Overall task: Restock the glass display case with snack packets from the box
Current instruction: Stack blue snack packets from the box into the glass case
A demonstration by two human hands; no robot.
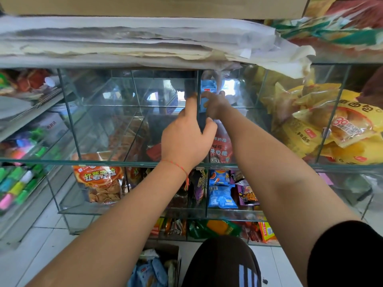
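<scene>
My right hand [215, 103] reaches deep into the upper compartment of the glass display case [99, 162] and grips a blue snack packet [208, 88] held upright near the back. My left hand [186, 139] grips the vertical glass divider [198, 83] just left of it, thumb on the right side of the pane. A red packet [220, 146] stands below my right wrist. The cardboard box [157, 266] sits on the floor at the bottom, with several pale blue packets inside.
Yellow bread bags [335, 125] fill the right compartment. An orange chip bag [99, 183] and mixed snacks [221, 189] lie on lower shelves. Stacked paper [124, 42] lies on the case top. Coloured items [18, 183] line the left shelves. My knee [223, 264] is beside the box.
</scene>
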